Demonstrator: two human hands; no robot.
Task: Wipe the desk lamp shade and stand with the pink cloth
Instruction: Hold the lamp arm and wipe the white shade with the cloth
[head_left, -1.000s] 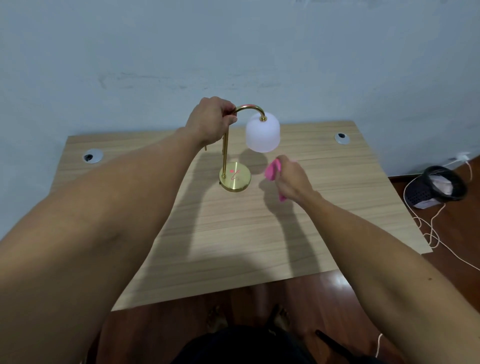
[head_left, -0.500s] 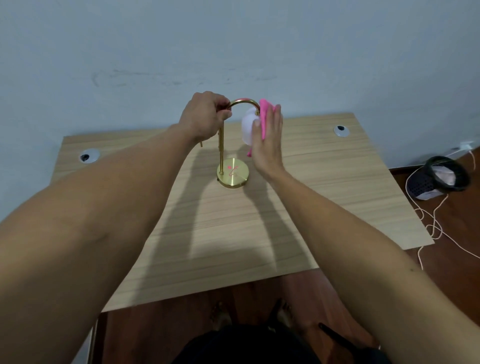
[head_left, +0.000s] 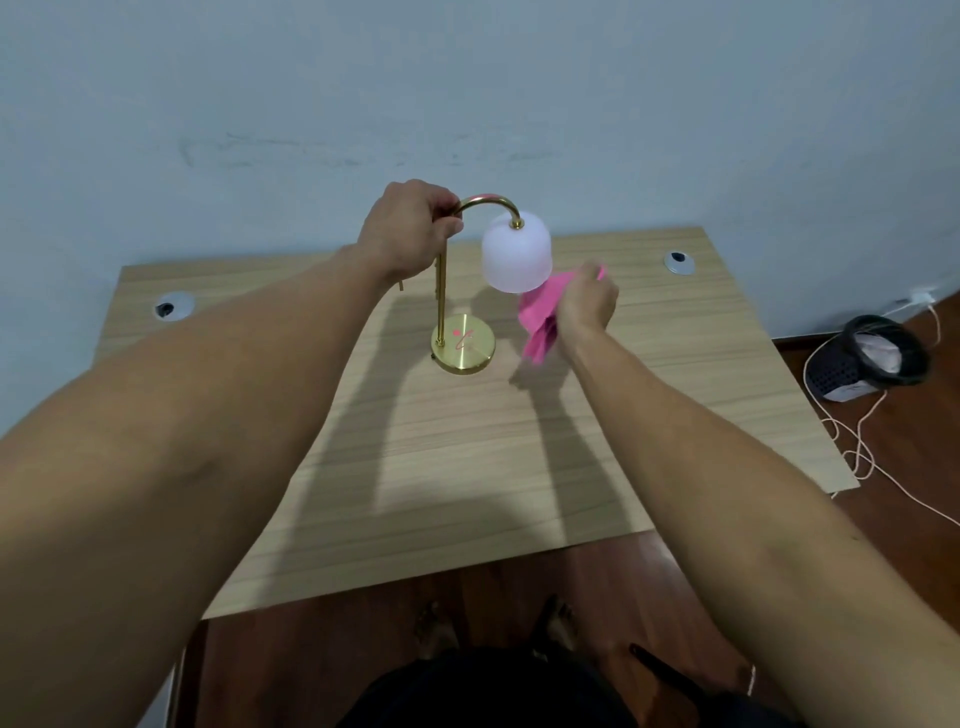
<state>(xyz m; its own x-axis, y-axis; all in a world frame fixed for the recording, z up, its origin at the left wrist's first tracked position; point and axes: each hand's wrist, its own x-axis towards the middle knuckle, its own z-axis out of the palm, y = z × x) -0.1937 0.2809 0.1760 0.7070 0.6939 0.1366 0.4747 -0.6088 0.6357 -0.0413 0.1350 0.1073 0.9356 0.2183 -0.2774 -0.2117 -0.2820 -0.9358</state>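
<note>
A small desk lamp stands on the wooden desk (head_left: 467, 457): round brass base (head_left: 464, 344), thin brass stand (head_left: 441, 301) curving over the top, and a white frosted shade (head_left: 516, 252) hanging from the curve. My left hand (head_left: 408, 228) is closed around the top of the stand where it bends. My right hand (head_left: 587, 301) grips the pink cloth (head_left: 540, 317), low and to the right of the shade. The cloth hangs just below the shade's lower right rim; I cannot tell whether it touches it.
Two round cable grommets sit in the desk's back corners, one at left (head_left: 174, 306) and one at right (head_left: 679, 261). A black basket (head_left: 872, 358) and a white cord (head_left: 857, 447) lie on the brown floor at right. A pale wall rises behind the desk.
My right hand, pressed with the cloth against the side of the shade half a second ago, has dropped down and to the right of it. My left hand keeps its hold on the stand.
</note>
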